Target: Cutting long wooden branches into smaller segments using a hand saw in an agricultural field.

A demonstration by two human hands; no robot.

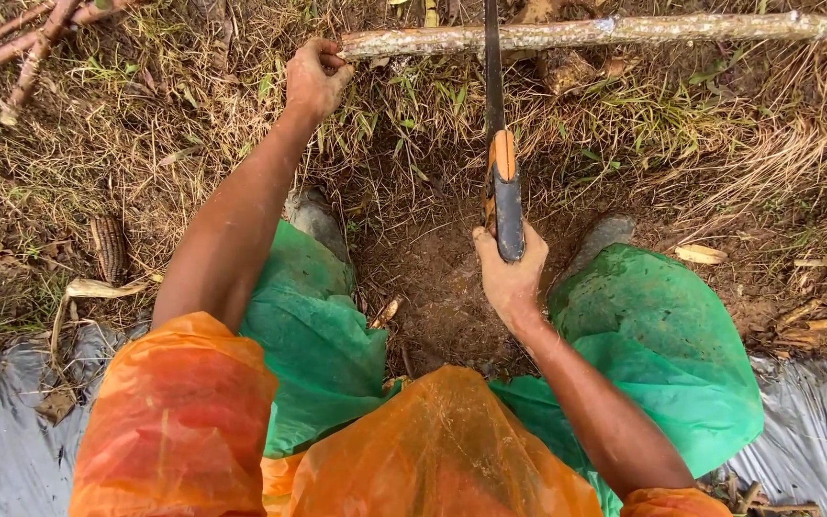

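We clamp left hand [315,77] on branch [605,33] end | right hand [509,273] clenched round saw handle [504,196] | blade [492,67] crosses branch right of left grip

Bare soil [433,278] under you, ringed by dry grass [145,124]; cut sticks [11,48], dead leaves [701,254] and grey plastic sheeting [2,450] lie on it.

No packages, labels, signs or screens

Around your fingers you have nothing printed, boxed or lit: no wrapper, tag, board or display sits near either hand or anywhere on the ground in view.
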